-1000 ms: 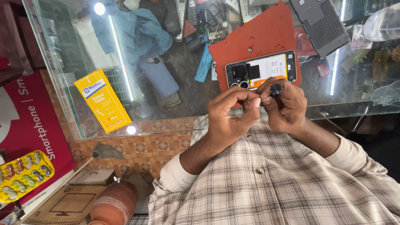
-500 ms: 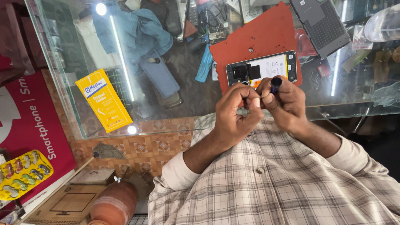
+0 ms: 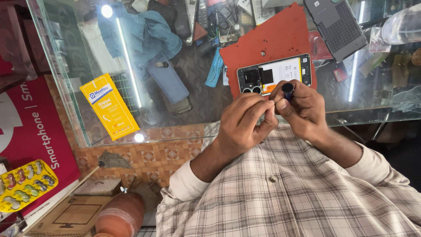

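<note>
Head view: dark-handled small screwdriver (image 3: pixel 287 89) pinched in right hand (image 3: pixel 302 109), fingers curled shut around its grip, blue-black cap poking up above the knuckles. Tip hidden between the two hands; a thin light sliver at the meeting fingertips, too small to identify. Left hand (image 3: pixel 243 123) pressed against the right, thumb and forefinger closed together on that tiny piece, other fingers folded in. Both hands raised above the front edge of the glass counter (image 3: pixel 184 118), just in front of an opened smartphone (image 3: pixel 274 74) lying back-up on a red work mat (image 3: pixel 280 37), twin camera rings at its left end, white and orange inner parts exposed; lower edge partly covered by the knuckles.

Farther out: grey ribbed phone cover (image 3: pixel 335 24) at the top, partly cropped by the frame. Blue cloth (image 3: pixel 140 33) and a grey-blue phone case (image 3: pixel 169 79) seen through the glass, blurred by lamp reflections. Yellow flat packet (image 3: pixel 109 107) leaning at the counter's left. Yellow blister tray (image 3: pixel 24 184) on a red poster, far left. Cardboard box (image 3: pixel 70 215) and brown clay pot (image 3: pixel 120 215) at the bottom, both cut off. Checked shirt sleeves (image 3: pixel 280 193) filling the lower right.
</note>
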